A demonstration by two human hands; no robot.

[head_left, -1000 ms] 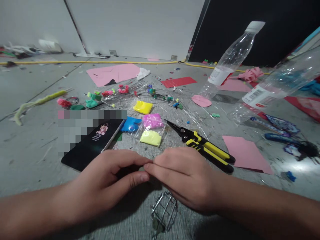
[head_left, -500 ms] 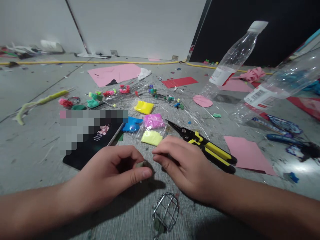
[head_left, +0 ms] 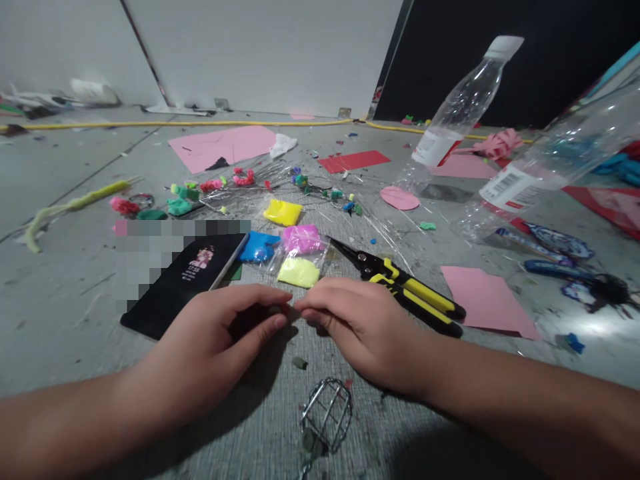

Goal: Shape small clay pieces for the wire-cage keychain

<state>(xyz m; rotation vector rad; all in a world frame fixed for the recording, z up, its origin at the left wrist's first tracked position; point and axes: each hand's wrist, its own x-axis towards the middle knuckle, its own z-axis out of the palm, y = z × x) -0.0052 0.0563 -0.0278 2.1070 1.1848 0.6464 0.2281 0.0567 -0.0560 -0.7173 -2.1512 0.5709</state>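
Observation:
My left hand [head_left: 225, 337] has its fingers curled, with a bit of grey-green modelling clay [head_left: 274, 309] just showing between thumb and fingers. My right hand [head_left: 357, 327] is closed in a pinch, its fingertips nearly meeting the left ones; what it holds, if anything, is hidden. On the grey surface below the hands lies a small grey-green clay piece [head_left: 300, 363]. Nearer to me is a twisted-wire rounded frame [head_left: 327, 413] with crossing bars and a dark green clay lump [head_left: 309, 440] at its lower end.
Black-and-yellow pliers [head_left: 415, 293] lie beyond my right hand. A phone [head_left: 175, 287] lies behind the left. Ahead are bagged clay packs, yellow [head_left: 283, 212], blue [head_left: 259, 247] and pink [head_left: 302, 238], and loose wires. Two clear bottles [head_left: 460, 113] stand right, near pink paper [head_left: 487, 300].
The small grey-green clay piece now lies on the surface below my hands. My left fingers have lifted and closed in, and both hands' fingertips have come closer together.

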